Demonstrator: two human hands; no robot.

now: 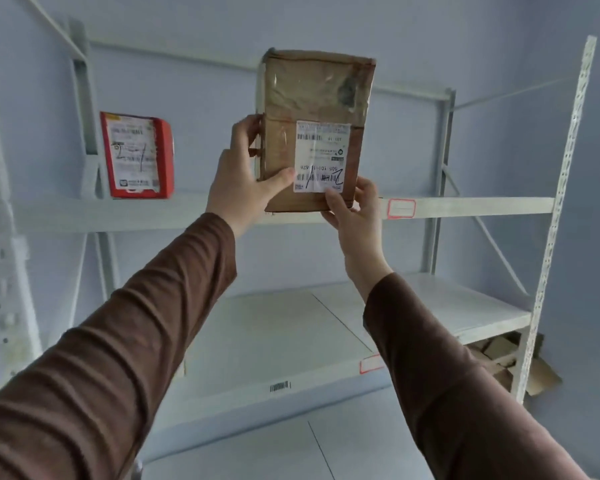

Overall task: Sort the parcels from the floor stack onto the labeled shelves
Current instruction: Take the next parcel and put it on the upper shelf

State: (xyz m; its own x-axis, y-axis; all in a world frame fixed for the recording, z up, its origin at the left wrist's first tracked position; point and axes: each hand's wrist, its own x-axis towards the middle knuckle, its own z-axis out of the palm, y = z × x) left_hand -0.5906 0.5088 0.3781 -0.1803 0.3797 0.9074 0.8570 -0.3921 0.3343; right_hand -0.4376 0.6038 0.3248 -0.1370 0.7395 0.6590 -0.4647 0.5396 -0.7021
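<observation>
Gripped upright at its lower corners by both hands, left hand (243,181) and right hand (352,216), above the upper shelf (465,207), the brown parcel (312,98) could be toppled if released off-balance.

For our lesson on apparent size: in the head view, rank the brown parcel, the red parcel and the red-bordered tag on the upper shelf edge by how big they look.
1. Brown parcel, though it is held nearer the camera, so its true lead is unsure.
2. Red parcel.
3. Tag, clearly smallest.
</observation>
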